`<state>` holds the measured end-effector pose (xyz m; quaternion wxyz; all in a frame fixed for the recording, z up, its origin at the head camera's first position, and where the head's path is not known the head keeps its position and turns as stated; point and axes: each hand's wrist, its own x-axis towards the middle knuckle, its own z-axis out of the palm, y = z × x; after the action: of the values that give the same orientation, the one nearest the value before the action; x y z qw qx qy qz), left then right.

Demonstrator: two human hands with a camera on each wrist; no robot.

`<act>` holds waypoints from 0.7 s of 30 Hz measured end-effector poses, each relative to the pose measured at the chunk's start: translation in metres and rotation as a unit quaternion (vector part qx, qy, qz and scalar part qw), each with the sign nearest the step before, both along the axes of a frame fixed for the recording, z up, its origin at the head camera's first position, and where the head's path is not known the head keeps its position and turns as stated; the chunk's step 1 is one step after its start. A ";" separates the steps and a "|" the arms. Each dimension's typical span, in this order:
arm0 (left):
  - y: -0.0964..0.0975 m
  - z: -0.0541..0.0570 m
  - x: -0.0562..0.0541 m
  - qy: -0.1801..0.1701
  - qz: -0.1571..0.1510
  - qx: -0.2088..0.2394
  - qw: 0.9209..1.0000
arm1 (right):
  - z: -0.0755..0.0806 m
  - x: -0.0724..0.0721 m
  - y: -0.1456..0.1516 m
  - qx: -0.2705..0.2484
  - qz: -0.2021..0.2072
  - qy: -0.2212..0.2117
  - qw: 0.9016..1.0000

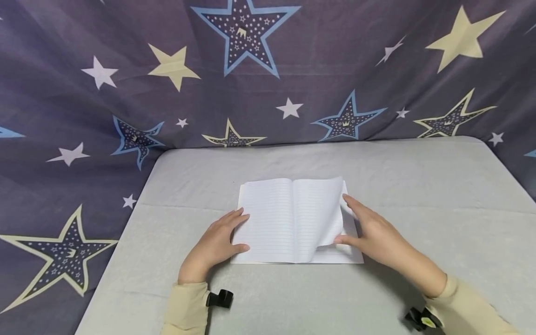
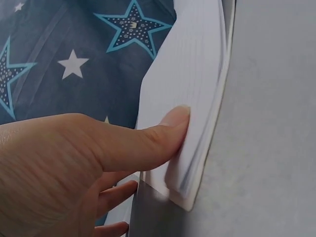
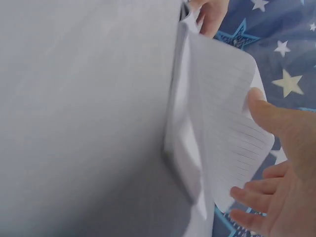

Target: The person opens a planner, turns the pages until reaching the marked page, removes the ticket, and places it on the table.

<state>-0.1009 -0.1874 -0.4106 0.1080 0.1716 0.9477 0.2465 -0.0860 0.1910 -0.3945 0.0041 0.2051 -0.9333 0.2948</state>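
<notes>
A notebook (image 1: 268, 223) lies open on the grey-covered table, its left and right pages ruled and without writing. My left hand (image 1: 217, 242) rests at its left edge, with the thumb and fingertips on the left page. In the left wrist view, the thumb (image 2: 163, 133) lies over the stack of pages. On the right side, a lifted page (image 3: 227, 98) curls upward with its lower corner raised. Beside it is my right hand (image 1: 377, 232), thumb and fingers spread apart at the page's outer edge, the thumb tip right at the paper.
The table (image 1: 293, 298) has a pale grey cover with rounded back corners. A dark star-patterned cloth (image 1: 259, 102) hangs behind it and at the left side. Black straps with small devices (image 1: 220, 298) sit on both wrists.
</notes>
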 end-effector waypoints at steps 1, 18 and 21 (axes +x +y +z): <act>0.000 0.001 0.000 0.001 -0.002 -0.001 1.000 | 0.002 0.001 -0.004 -0.003 0.001 -0.011 1.000; -0.009 0.007 0.001 -0.031 0.025 -0.012 0.999 | -0.003 0.011 -0.086 0.037 0.120 0.024 0.992; -0.011 0.007 0.001 -0.027 0.030 -0.015 0.999 | -0.006 0.012 -0.097 0.030 0.141 0.013 0.989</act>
<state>-0.0995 -0.1989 -0.4039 0.1283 0.1349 0.9527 0.2402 -0.0745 0.0943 -0.4000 -0.0320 0.3385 -0.9031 0.2621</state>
